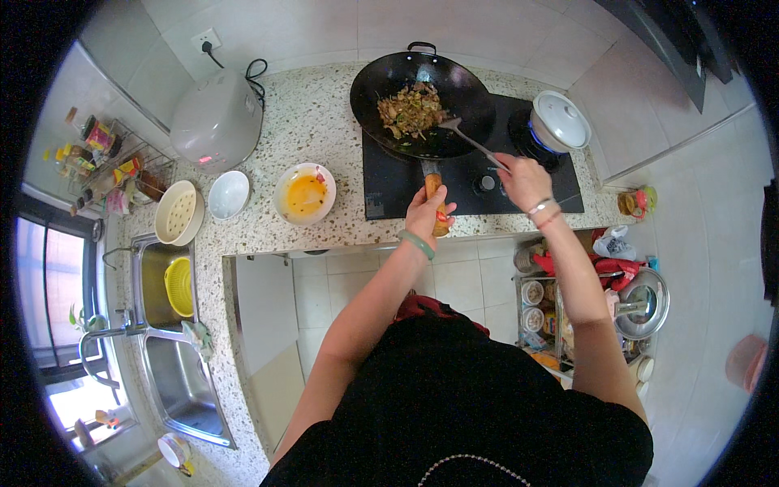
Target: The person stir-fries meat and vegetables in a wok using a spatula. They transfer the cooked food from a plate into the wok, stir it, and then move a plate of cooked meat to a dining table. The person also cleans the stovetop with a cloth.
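Observation:
A black wok (466, 89) stands over the left burner of the black stovetop (389, 191). Chopped, browned food with green bits (410, 109) lies heaped in its left half. My left hand (427, 209) is closed around the wok's wooden handle (433, 180). With my right hand (526, 183) I grip a metal spatula (479, 144), its blade inside the wok against the right edge of the food. On the counter left of the stove sits a patterned bowl (284, 207) holding orange-yellow liquid with dark specks.
A white lidded pot (561, 122) sits over a blue flame on the right burner. Further left are a white bowl (230, 195), a cream perforated dish (178, 213), a rice cooker (215, 122) and a double sink (182, 390). A shelf rack with a glass lid (643, 304) stands below right.

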Motion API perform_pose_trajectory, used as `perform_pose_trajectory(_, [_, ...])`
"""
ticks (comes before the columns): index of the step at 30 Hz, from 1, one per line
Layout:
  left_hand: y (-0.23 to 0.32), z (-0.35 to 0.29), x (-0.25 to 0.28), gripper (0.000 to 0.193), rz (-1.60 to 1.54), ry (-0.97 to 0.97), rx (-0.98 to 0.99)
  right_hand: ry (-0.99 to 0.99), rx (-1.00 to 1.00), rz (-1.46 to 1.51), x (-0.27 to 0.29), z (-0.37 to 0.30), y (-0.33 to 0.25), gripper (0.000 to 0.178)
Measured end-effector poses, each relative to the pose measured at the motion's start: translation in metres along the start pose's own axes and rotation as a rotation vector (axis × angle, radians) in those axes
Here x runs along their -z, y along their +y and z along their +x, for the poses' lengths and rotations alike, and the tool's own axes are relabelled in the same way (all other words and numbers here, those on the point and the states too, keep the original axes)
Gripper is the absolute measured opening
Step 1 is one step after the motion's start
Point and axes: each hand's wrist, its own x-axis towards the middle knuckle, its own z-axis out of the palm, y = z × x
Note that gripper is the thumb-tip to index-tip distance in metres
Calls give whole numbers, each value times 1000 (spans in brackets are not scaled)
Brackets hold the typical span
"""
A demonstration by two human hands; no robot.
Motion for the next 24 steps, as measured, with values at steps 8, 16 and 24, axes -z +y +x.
perform_pose_trajectory(8, [-3,6,11,30,7,-17,-16,127,151,-63,-14,20,-26,30])
perform_pose_trajectory(16, [1,7,8,32,-26,-79,71,-485,-291,596,55,39,50,31])
perform_pose_trajectory(24, [-3,6,3,35,-19,-107,86,-547,182,-147,58,102,79,31])
